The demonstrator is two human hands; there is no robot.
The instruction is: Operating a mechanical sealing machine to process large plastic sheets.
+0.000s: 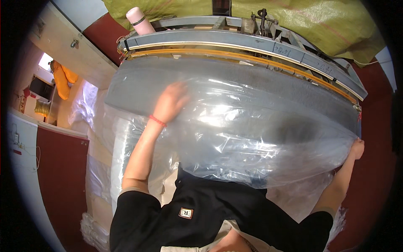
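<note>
A wide sheet of clear plastic film (235,138) lies over a grey work surface and hangs toward my body, shiny and creased. My left hand (172,101), a red bracelet at its wrist, is over the left part of the film. Its fingers look outstretched and apart, a little blurred by motion, and I cannot tell whether they press on the film. Out at the far right, my right hand (357,149) is closed on the film's edge, where the creases draw together.
Behind the film runs a long metal bar (235,40) with an orange strip (247,60) along it. A pink bottle (140,22) stands at the back left. Yellow-green woven sheeting (319,27) covers the back. More loose plastic (94,231) lies at the lower left, near an open door (75,38).
</note>
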